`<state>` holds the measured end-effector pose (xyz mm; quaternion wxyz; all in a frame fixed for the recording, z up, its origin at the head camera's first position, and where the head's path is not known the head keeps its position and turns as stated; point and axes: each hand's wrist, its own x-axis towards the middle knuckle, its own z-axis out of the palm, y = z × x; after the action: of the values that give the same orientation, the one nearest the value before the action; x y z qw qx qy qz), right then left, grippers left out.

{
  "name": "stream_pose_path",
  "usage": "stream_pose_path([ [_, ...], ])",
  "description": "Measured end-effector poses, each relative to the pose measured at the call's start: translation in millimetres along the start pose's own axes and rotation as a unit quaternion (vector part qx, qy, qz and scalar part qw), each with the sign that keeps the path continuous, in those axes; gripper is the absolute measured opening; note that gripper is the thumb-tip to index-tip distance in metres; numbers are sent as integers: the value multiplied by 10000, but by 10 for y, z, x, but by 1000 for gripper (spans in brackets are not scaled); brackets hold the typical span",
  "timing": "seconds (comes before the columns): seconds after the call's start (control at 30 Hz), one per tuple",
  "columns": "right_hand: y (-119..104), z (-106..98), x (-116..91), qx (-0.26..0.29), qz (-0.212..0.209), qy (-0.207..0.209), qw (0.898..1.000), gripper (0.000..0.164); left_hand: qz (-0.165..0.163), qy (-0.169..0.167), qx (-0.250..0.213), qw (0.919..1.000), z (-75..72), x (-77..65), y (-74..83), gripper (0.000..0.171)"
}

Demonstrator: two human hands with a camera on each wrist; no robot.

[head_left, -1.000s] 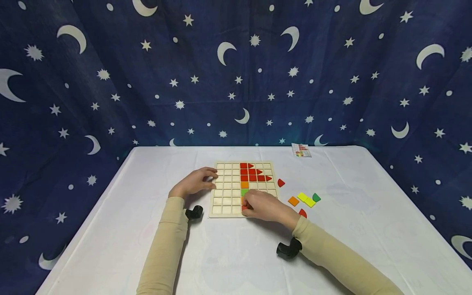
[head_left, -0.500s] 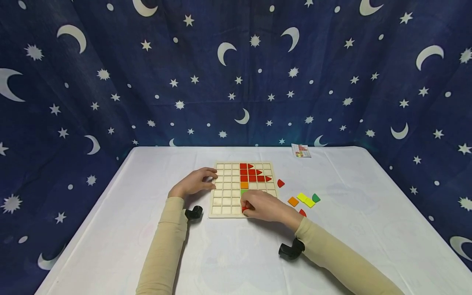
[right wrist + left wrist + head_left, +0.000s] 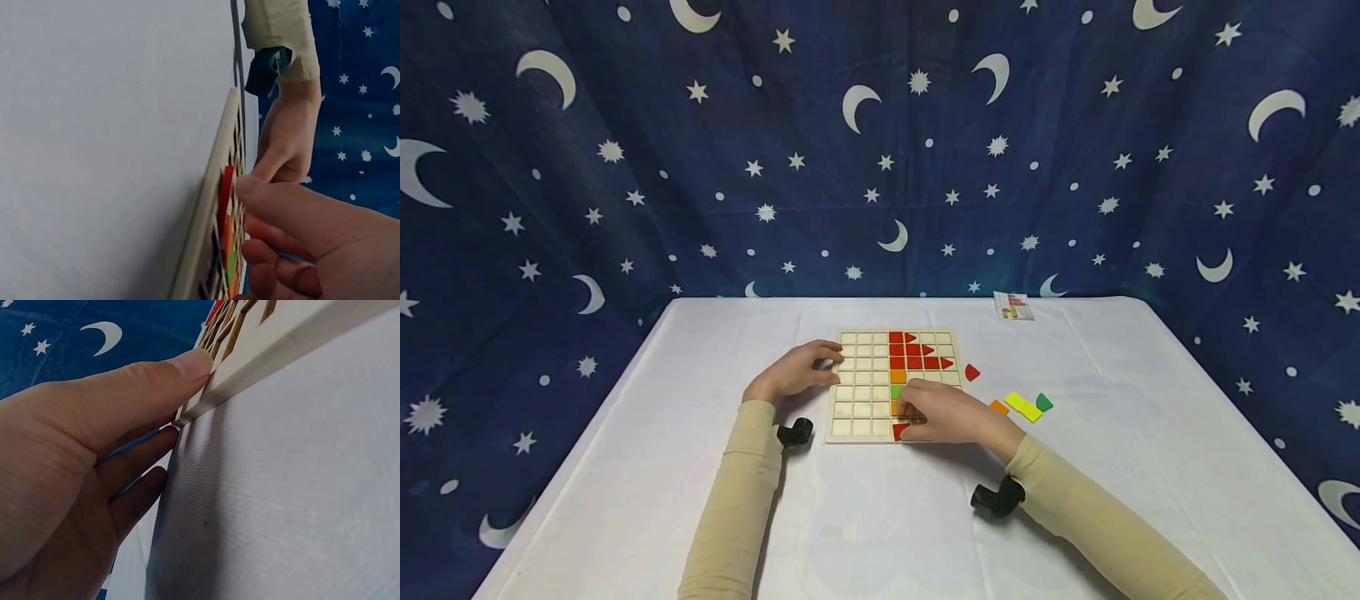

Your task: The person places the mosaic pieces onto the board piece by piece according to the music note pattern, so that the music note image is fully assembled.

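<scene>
The far side and both flanks are closed off by a dark blue curtain [image 3: 880,192] printed with moons and stars. The white-covered worktop [image 3: 880,525] is bordered by it at the back, and a broad stretch of cloth is spread on each side of the forearms. Both arms are covered by beige sleeves [image 3: 730,500]. Near the middle, well in from the side edges, a gridded wooden board [image 3: 861,410] is laid flat. Its left edge is touched by the left hand [image 3: 795,371], thumb and fingers spread, the thumb rested on the rim. Over the lower right part, the right hand [image 3: 951,412] is held loosely curled, thumb and fingertips parted. A small printed card [image 3: 1013,306] is placed by the far edge. In the board's fourth column, an orange square [image 3: 898,377], a green square [image 3: 897,391] and, at the near rim, a red piece [image 3: 899,432] are seated; whether the last is touched by the thumb cannot be told. Right of the board, a yellow pair [image 3: 1023,407] and a green quarter-round piece [image 3: 1044,403] are scattered.
</scene>
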<state>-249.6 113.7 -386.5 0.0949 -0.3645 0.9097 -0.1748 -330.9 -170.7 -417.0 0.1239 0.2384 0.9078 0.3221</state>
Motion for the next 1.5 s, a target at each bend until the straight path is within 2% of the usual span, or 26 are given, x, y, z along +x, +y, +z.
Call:
stream_pose_path([
  [0.33,-7,99,22,-331,-84,231,9992,12,-74,-13,-22,10000,2,-1,7,45],
  [0.53,2,101,43,-323,-32,281,9991,11,-85,1,-58,9999,-8,-7,22,45],
  [0.83,-13,86,47,-301,-186,388,9986,9,-56,-10,13,10000,-18,-6,28,46],
  [1.1,14,82,24,67,-78,291,9995,10,31,11,2,10000,-4,4,21,44],
  [1.33,18,88,31,-7,-226,315,9992,4,65,6,38,10000,-4,26,27,44],
  [1.5,66,0,-19,180,-138,441,9988,7,46,-10,41,10000,-2,19,2,44],
])
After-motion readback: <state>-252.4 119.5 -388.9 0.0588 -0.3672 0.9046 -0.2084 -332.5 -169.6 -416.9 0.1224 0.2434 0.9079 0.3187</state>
